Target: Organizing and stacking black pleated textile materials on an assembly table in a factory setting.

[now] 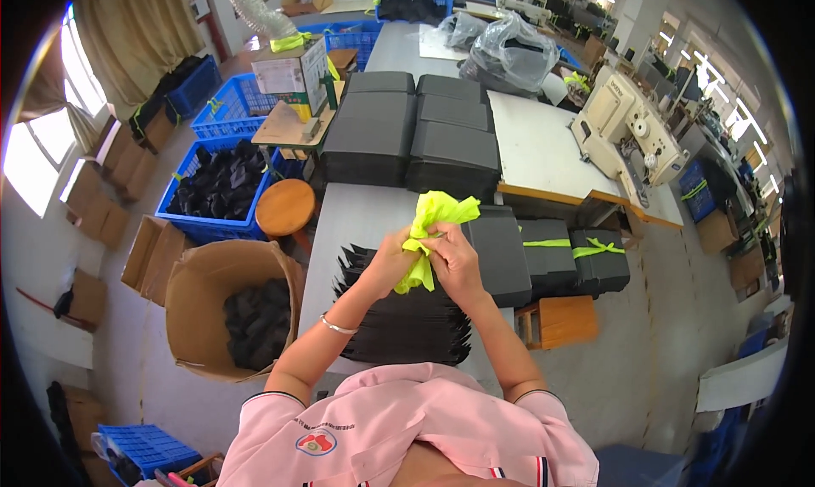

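Observation:
Bunched neon-yellow fabric point(441, 208) is pinched between my two hands, above a pile of black pieces. My left hand point(392, 262) grips it from the left, with fingers closed. On the other side, my right hand point(454, 262) has its fingertips pressed together on the same fabric. Below, the stack of thin black sheets point(412, 330) has uneven, fanned edges at its left. Just right of it stands a dark grey stack point(499, 253), partly behind my right forearm.
Tall stacks of dark grey panels point(369, 122) stand farther along the table. Right are bundles tied with yellow strips point(598, 251), a wooden stool point(567, 321) and a sewing machine point(632, 135). Left are a large cardboard box point(191, 317), a round stool point(285, 207) and blue crates point(208, 224).

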The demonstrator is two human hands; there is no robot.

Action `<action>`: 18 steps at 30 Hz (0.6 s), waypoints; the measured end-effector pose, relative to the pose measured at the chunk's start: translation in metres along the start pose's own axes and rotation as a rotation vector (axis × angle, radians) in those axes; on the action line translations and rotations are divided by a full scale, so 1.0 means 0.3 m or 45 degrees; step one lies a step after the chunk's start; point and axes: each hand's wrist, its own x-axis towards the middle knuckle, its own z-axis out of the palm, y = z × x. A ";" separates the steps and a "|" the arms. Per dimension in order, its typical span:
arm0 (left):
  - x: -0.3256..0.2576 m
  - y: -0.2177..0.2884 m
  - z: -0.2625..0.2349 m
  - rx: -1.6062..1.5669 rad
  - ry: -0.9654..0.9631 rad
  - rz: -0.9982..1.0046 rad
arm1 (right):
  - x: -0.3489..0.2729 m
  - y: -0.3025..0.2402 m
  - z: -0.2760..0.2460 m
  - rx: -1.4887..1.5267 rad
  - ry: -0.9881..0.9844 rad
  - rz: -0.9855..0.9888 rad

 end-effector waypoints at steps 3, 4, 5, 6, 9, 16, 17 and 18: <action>-0.027 -0.001 0.011 0.019 -0.085 0.120 | -0.010 0.039 -0.002 -0.028 -0.021 0.033; -0.034 0.010 0.006 0.134 -0.120 0.148 | -0.015 0.036 0.001 -0.085 -0.021 0.168; -0.029 -0.005 0.012 0.128 -0.114 0.156 | -0.012 0.037 0.005 -0.142 -0.020 0.303; -0.030 -0.017 0.025 0.262 -0.103 0.144 | -0.002 0.045 0.013 -0.270 0.081 0.150; -0.056 -0.117 0.112 0.548 0.025 0.411 | 0.023 0.100 0.016 -0.445 0.354 0.070; -0.008 -0.151 0.081 0.292 0.169 0.271 | 0.009 0.057 0.003 0.114 -0.003 0.204; -0.004 -0.158 0.072 0.201 0.246 0.221 | -0.013 0.065 0.004 0.115 -0.009 0.206; -0.004 -0.160 0.076 0.131 0.266 0.282 | -0.043 0.083 -0.002 0.265 -0.089 0.426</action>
